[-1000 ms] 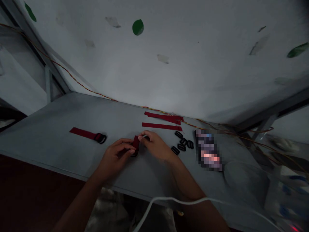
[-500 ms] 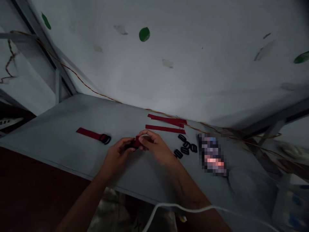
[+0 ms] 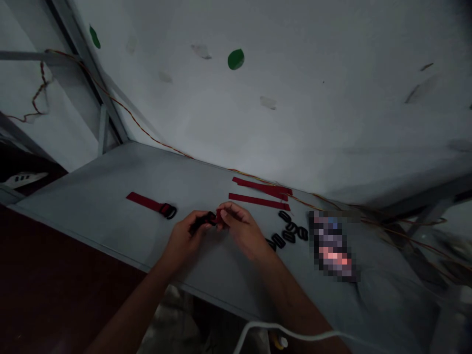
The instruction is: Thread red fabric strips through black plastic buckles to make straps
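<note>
Left hand [image 3: 186, 238] grip: closed on a black buckle [image 3: 211, 217]. Right hand [image 3: 241, 228] grip: closed on a red strip [image 3: 220, 215] beside it, over the surface [image 3: 221, 270] (threading cannot be confirmed). Less strip now shows; work appears centred at the buckle.

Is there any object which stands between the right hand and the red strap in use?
Nothing visible: the right hand pinches the red strap directly. The left hand holds a black buckle right beside it. The loose black buckles lie off to the right.
</note>
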Action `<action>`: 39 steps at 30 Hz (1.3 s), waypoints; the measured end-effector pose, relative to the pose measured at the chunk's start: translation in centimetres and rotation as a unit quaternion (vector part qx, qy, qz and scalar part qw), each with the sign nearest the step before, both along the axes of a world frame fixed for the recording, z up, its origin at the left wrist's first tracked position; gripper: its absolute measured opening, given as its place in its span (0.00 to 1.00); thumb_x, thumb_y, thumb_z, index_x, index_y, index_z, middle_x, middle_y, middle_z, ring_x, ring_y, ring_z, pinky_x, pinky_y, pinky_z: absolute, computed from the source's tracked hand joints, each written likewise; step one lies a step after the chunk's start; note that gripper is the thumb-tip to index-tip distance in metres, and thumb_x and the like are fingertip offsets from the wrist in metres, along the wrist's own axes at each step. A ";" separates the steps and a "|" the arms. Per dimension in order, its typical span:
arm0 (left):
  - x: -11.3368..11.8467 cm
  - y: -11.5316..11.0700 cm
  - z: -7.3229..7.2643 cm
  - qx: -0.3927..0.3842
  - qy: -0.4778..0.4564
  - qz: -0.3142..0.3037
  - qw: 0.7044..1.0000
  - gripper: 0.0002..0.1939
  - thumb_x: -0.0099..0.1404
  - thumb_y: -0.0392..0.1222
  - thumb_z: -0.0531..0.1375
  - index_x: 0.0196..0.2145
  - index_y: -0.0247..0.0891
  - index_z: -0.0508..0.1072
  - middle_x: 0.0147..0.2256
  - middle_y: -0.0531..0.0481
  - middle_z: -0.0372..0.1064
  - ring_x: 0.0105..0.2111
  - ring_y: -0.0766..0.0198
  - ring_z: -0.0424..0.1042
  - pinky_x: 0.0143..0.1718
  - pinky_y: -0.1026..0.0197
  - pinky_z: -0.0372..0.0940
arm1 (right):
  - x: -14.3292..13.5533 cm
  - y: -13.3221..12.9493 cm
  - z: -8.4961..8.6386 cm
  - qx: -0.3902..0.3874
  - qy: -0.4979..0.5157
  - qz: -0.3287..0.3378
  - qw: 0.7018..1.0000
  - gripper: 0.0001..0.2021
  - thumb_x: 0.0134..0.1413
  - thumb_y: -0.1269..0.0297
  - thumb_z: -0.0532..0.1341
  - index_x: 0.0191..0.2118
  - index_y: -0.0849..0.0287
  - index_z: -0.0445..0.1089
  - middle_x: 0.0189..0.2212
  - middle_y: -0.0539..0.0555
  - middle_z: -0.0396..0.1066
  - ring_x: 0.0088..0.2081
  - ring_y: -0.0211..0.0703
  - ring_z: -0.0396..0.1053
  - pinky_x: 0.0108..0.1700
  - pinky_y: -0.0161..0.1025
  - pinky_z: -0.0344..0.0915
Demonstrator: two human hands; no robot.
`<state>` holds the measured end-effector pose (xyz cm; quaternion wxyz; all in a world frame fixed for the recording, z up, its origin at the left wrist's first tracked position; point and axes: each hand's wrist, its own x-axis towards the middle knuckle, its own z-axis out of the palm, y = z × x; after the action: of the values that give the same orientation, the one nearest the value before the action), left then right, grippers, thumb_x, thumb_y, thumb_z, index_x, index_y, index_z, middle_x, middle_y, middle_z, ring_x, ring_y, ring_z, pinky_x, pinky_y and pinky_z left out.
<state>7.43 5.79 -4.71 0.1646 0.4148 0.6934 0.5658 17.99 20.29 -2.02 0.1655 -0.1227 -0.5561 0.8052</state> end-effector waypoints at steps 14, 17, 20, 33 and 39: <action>0.1 -0.3 0.2 0.025 0.061 0.016 0.998 0.09 0.69 0.41 0.56 0.44 0.39 0.72 0.39 0.47 0.76 0.39 0.63 0.75 0.42 0.61 0.69 | 0.2 -0.1 0.8 -0.020 -0.056 -0.011 0.998 0.15 0.48 0.55 0.72 0.37 0.58 0.74 0.27 0.49 0.70 0.26 0.34 0.65 0.32 0.35 0.61; 0.0 -0.3 0.3 0.019 0.066 0.005 0.998 0.09 0.69 0.41 0.56 0.44 0.38 0.72 0.39 0.47 0.75 0.38 0.62 0.74 0.42 0.61 0.69 | 0.2 0.2 0.5 0.005 -0.062 0.003 0.998 0.15 0.48 0.55 0.72 0.38 0.60 0.78 0.28 0.51 0.72 0.26 0.34 0.65 0.31 0.35 0.62; 0.1 -0.4 0.5 0.009 0.060 0.000 0.998 0.11 0.70 0.43 0.55 0.46 0.39 0.73 0.42 0.45 0.76 0.41 0.61 0.75 0.44 0.59 0.69 | 0.1 0.5 0.4 0.020 -0.069 -0.015 0.997 0.16 0.47 0.54 0.72 0.39 0.60 0.79 0.29 0.53 0.73 0.26 0.35 0.66 0.31 0.36 0.63; -0.3 -0.5 -0.2 0.022 0.065 0.090 0.994 0.12 0.66 0.47 0.62 0.44 0.40 0.76 0.38 0.47 0.77 0.38 0.60 0.76 0.41 0.59 0.71 | 0.1 -0.1 0.1 0.083 -0.061 -0.002 0.995 0.18 0.43 0.57 0.74 0.43 0.55 0.81 0.36 0.54 0.77 0.36 0.41 0.73 0.41 0.40 0.68; -0.4 -0.4 -0.2 0.034 0.060 0.110 0.992 0.10 0.66 0.44 0.62 0.44 0.41 0.77 0.40 0.48 0.77 0.40 0.60 0.76 0.42 0.58 0.72 | 0.1 -0.6 0.0 0.305 -0.006 -0.090 0.948 0.10 0.51 0.56 0.70 0.40 0.48 0.82 0.37 0.54 0.74 0.38 0.43 0.71 0.39 0.39 0.70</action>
<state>6.98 5.39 -4.88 0.0452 0.3744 0.7237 0.5779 18.05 19.73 -2.04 0.2638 -0.1205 -0.7628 0.5779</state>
